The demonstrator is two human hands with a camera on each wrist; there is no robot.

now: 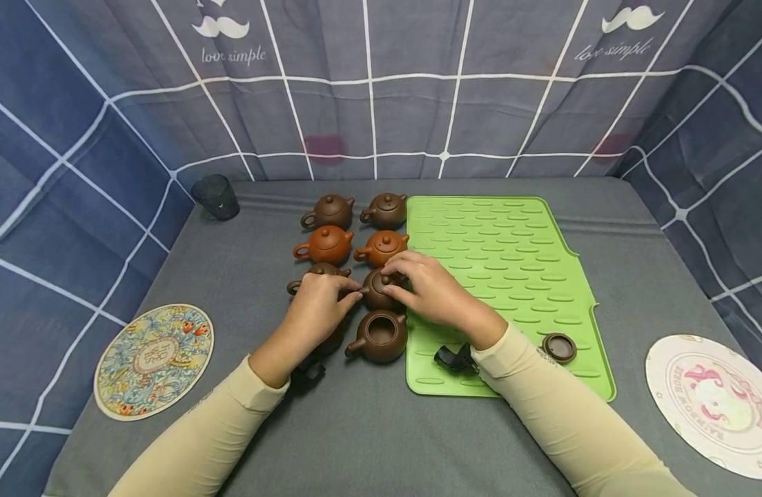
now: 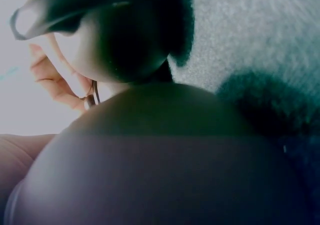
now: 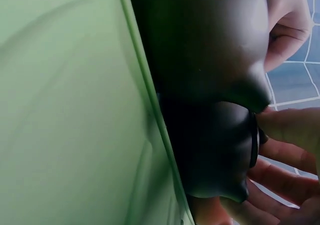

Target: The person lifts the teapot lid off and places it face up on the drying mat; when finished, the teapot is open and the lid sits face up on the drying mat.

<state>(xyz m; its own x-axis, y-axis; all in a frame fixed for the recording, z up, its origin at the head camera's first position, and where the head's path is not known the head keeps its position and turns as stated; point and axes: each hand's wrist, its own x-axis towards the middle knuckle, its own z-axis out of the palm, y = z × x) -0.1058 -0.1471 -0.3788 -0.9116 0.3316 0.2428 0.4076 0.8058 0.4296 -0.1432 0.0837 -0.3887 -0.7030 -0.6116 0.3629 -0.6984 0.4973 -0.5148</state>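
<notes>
A brown lidded teapot stands by the left edge of the green mat. My left hand pinches its handle between thumb and fingers. From the other side, my right hand pinches its lid near the knob, which the right wrist view shows as a dark knob between thumb and fingers. In front stands a brown teapot without its lid, its mouth open. Beneath my left hand and wrist, another brown teapot is mostly hidden. The left wrist view is dark and blurred by a close teapot.
Behind are two orange teapots and two dark brown ones; a brown one is partly covered by my left hand. A loose lid lies on the mat. A dark cup and two round mats lie outward.
</notes>
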